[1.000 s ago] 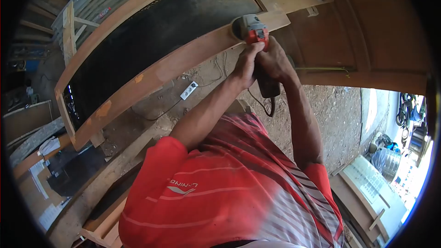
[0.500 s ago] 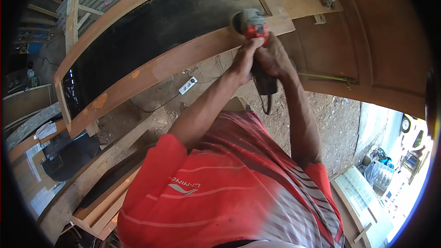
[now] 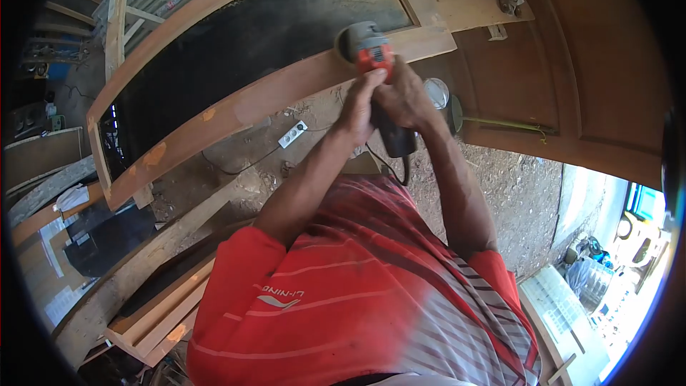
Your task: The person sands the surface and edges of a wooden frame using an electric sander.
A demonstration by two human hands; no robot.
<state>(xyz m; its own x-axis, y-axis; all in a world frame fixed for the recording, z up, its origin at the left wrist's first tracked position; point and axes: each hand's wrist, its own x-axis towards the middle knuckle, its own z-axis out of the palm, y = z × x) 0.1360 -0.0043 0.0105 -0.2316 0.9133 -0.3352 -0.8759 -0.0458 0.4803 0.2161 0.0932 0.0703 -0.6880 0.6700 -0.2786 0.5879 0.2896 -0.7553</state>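
Observation:
Both hands are wrapped round a red and grey angle grinder (image 3: pixel 373 56) with a dark rear body. My left hand (image 3: pixel 362 106) closes on its near side, thumb along the red housing. My right hand (image 3: pixel 406 96) grips it from the other side, over the dark body. The grinder's round disc (image 3: pixel 346 44) is over the near rail of a wooden frame (image 3: pixel 286 89); whether it touches the wood cannot be made out. Inside the frame lies a black panel (image 3: pixel 236 43) with dusty patches. Orange-brown filler patches (image 3: pixel 155 156) mark the rail.
A white power strip (image 3: pixel 293 134) lies on the dirt floor below the frame, with cables running from it. A large brown wooden panel (image 3: pixel 607 78) stands at the right. More timber pieces (image 3: pixel 161 329) lie at the lower left. A clear round container (image 3: pixel 436 91) sits beyond my right wrist.
The grinder and both hands have moved left and slightly nearer along the rail. The clear round container beside my right wrist has come into view.

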